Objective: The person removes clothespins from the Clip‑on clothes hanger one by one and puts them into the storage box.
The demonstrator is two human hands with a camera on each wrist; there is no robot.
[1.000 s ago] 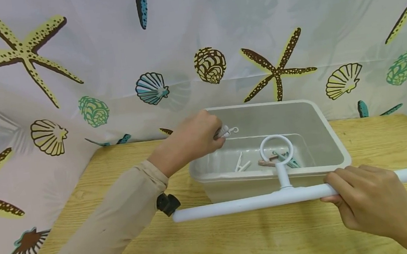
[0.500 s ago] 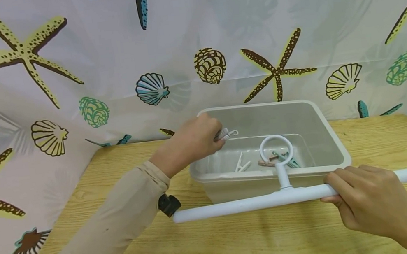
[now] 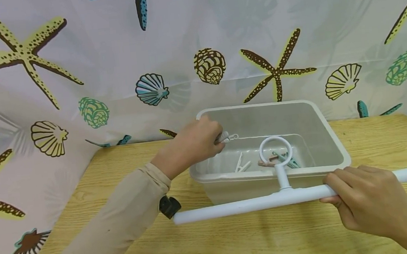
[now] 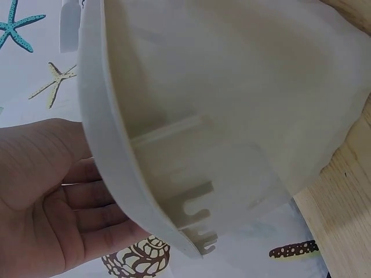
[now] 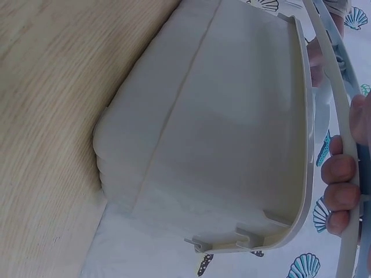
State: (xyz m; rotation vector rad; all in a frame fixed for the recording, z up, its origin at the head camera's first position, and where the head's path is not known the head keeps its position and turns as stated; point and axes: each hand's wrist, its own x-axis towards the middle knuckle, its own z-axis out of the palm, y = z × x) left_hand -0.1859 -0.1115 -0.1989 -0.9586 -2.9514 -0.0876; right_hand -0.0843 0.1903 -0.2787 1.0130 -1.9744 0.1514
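My left hand [image 3: 199, 140] is over the left side of a pale grey plastic tub [image 3: 268, 174]. Its curled fingers pinch a small whitish piece with a hook-like end [image 3: 233, 137]; most of that piece is hidden in the fist. In the left wrist view the fingers [image 4: 95, 214] are partly behind the tub's rim. My right hand [image 3: 371, 200] grips the right part of a long white bar [image 3: 241, 206] in front of the tub. A short stem with a white ring [image 3: 291, 151] rises from the bar, overlapping the tub's inside in view.
A white clothespin [image 3: 243, 166], a brownish-pink clothespin [image 3: 266, 164] and green clothespins [image 3: 293, 162] lie on the tub's floor. The tub stands on a wooden table [image 3: 187, 253]. Behind hangs a white cloth [image 3: 179, 34] with starfish and shell prints.
My left hand has sunk slightly with the hooked piece, and its hook end has turned a little. The right hand and bar have stayed in place.
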